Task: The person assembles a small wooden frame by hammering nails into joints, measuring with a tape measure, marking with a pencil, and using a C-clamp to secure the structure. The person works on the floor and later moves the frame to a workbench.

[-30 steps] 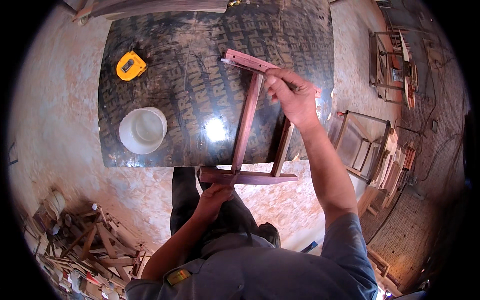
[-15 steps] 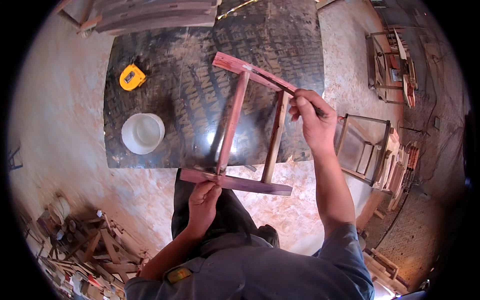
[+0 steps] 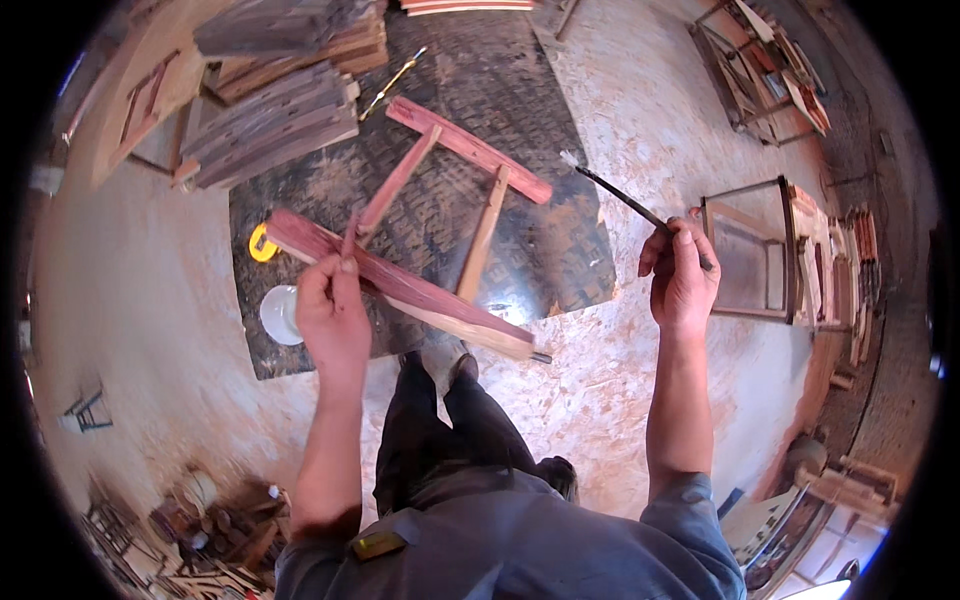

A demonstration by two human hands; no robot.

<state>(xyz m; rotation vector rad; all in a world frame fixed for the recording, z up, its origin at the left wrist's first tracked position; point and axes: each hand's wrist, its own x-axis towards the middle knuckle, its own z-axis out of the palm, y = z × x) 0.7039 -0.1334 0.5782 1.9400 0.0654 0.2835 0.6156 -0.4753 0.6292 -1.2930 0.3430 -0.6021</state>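
Note:
My left hand [image 3: 335,310] is closed on the wooden frame, its thumb and fingers pinching it at the near rail [image 3: 420,295]. The frame is made of reddish rails joined by two crosspieces, one reddish [image 3: 400,182] and one paler [image 3: 484,235]. Its far rail [image 3: 470,150] slants down to the right above the dark board. Off to the right, my right hand [image 3: 687,275] grips a thin dark stick [image 3: 630,203] with a white dab at its tip, apart from the frame. The near rail partly hides the left crosspiece's lower end.
A dark printed board [image 3: 330,185] lies beneath the frame. On it are a yellow tape measure [image 3: 262,243] and a white tub [image 3: 280,315], partly behind my left hand. Stacked planks [image 3: 270,125] stand at the far left. A wooden frame [image 3: 750,255] stands at right; scrap wood [image 3: 225,530] lies lower left.
My left hand has moved up and left, tilting the frame. My right hand has drawn the stick away from the far rail to the right. The view has shifted, showing more planks.

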